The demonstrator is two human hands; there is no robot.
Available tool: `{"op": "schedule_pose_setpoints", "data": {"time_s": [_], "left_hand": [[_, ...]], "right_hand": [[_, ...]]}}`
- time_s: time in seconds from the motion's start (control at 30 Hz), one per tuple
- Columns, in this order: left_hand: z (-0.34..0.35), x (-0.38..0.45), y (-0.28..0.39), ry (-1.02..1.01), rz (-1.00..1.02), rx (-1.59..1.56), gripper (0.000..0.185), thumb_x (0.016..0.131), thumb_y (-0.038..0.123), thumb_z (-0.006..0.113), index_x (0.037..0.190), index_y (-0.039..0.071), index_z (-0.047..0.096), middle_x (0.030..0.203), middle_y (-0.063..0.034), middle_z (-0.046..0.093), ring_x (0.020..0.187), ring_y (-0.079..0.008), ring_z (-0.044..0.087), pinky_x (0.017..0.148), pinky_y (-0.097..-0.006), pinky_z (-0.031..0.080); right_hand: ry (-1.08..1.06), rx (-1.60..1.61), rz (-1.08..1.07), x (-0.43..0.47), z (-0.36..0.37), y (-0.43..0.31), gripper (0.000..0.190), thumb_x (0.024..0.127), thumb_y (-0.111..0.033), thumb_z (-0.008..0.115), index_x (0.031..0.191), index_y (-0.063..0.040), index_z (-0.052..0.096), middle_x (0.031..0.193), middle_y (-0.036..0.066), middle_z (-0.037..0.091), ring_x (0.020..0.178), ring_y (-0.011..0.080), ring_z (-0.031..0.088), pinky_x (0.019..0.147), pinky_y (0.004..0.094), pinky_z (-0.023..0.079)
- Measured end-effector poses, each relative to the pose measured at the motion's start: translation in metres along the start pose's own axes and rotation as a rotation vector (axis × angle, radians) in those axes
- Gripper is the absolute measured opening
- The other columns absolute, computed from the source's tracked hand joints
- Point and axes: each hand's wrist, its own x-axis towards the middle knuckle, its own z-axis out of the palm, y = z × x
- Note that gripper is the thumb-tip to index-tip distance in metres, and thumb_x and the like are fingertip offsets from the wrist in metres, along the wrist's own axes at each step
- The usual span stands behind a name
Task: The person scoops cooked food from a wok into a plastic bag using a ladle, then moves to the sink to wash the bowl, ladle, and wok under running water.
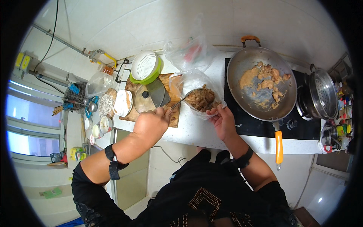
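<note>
My left hand (pixel 153 122) grips the thin metal handle of a ladle or spatula (pixel 179 103). The tool's head lies among cooked brown food (pixel 203 100) inside a clear plastic bag (pixel 195 76), and the food hides most of it. With thumb and fingers, my right hand (pixel 222 122) pinches the near right edge of this bag. To the right, a wide metal wok (pixel 236 93) holds more clumps of the brown food (pixel 268 82). Its orange handle (pixel 279 146) points towards me over the counter's edge.
A wooden cutting board (pixel 175 120) bears a glass lid (pixel 139 99) and a cleaver (pixel 157 93). Behind stands a green basin (pixel 150 81) with a white colander (pixel 144 65). Bowls (pixel 106 124) stand left; a steamer pot (pixel 323 93) stands right on the black cooktop (pixel 255 129).
</note>
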Motion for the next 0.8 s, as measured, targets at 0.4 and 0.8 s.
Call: {"op": "schedule_pose_setpoints", "data": {"time_s": [0.4, 0.8], "left_hand": [[0.01, -0.009, -0.017, 0.06, -0.08, -0.043, 0.048, 0.076, 0.009, 0.057, 0.124, 0.013, 0.059, 0.073, -0.0029, 0.051, 0.054, -0.016, 0.057, 0.045, -0.0293, 0.047], [-0.001, -0.013, -0.028, 0.061, -0.124, -0.082, 0.047, 0.078, 0.007, 0.056, 0.124, 0.014, 0.059, 0.078, -0.0046, 0.055, 0.056, -0.0198, 0.06, 0.047, -0.0318, 0.048]], "right_hand": [[-0.002, -0.031, 0.005, 0.001, 0.0, -0.004, 0.011, 0.096, -0.02, 0.049, 0.093, -0.01, 0.052, 0.082, 0.004, 0.061, 0.087, 0.0211, 0.063, 0.082, 0.0354, 0.048], [-0.03, -0.022, 0.026, 0.004, -0.006, 0.0, 0.014, 0.097, -0.017, 0.046, 0.096, -0.006, 0.054, 0.081, 0.006, 0.061, 0.085, 0.0218, 0.063, 0.081, 0.0361, 0.05]]}}
